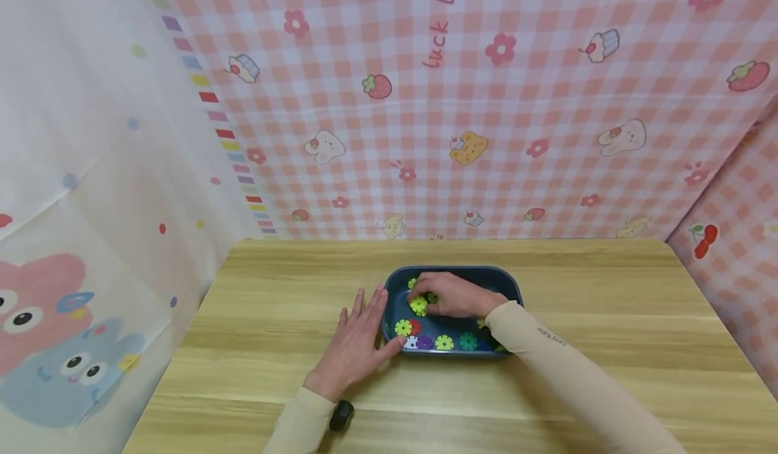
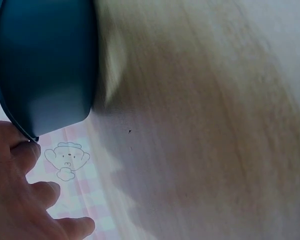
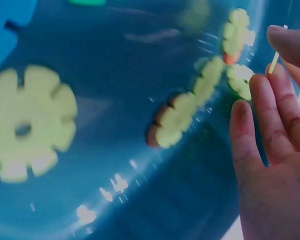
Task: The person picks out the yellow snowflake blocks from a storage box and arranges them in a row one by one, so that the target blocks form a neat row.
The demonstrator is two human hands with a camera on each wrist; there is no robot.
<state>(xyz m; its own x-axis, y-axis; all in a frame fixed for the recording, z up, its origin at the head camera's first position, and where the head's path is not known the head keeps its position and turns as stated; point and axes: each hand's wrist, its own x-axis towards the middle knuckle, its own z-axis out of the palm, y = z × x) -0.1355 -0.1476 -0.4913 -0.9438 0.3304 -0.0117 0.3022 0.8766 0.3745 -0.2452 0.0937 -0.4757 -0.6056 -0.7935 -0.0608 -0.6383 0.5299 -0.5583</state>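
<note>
My left hand (image 1: 357,340) lies at the left end of a dark blue tray (image 1: 452,269), fingers spread and fairly straight. Its index finger runs along the rim and its thumb touches the near left corner. In the left wrist view, a fingertip meets the rim of the tray (image 2: 45,65). My right hand (image 1: 452,295) reaches down into the tray. Between thumb and fingertips it pinches a thin yellow-green notched plastic disc (image 3: 274,60), seen edge-on in the right wrist view. Another yellow-green disc (image 3: 50,120) lies flat on the tray floor.
Along the tray's near side lie a white disc (image 1: 411,342), a purple disc (image 1: 425,342), a yellow-green disc (image 1: 444,342) and a green disc (image 1: 468,341). A red disc (image 1: 416,327) is partly covered. The wooden table (image 1: 608,373) meets a checked cloth (image 1: 547,116) behind.
</note>
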